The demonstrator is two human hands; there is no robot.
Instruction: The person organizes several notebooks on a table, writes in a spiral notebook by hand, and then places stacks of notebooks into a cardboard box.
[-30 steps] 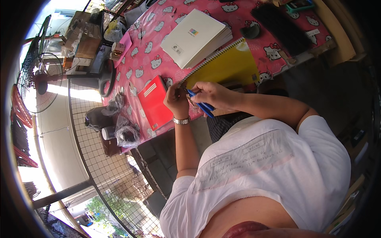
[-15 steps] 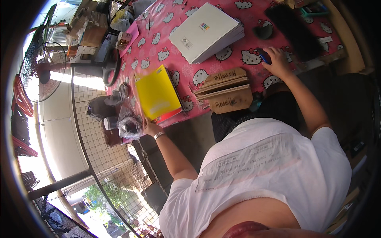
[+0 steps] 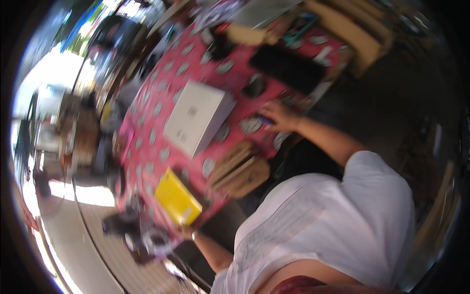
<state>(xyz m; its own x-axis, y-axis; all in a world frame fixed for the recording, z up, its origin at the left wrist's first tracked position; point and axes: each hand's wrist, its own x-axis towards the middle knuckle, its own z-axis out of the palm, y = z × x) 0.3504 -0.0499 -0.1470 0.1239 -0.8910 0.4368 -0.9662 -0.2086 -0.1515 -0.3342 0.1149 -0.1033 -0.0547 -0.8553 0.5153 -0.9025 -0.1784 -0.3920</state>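
Observation:
The picture is motion-blurred. My left hand is at the table's near edge and grips the lower corner of a yellow notebook, which lies on the pink patterned tablecloth. My right hand reaches out over the cloth and is closed around a blue pen. Between my arms lies a brown wooden piece. A closed white box rests further out, left of my right hand.
A long black flat object and a small dark round thing lie beyond my right hand. Wooden boxes stand at the table's far right. Clutter and clear bags hang off the left edge, over a wire grid.
The view has swung and blurred. The yellow notebook has gone from raised to lying low at the table's near-left edge. My right hand stays stretched out on the cloth with the pen.

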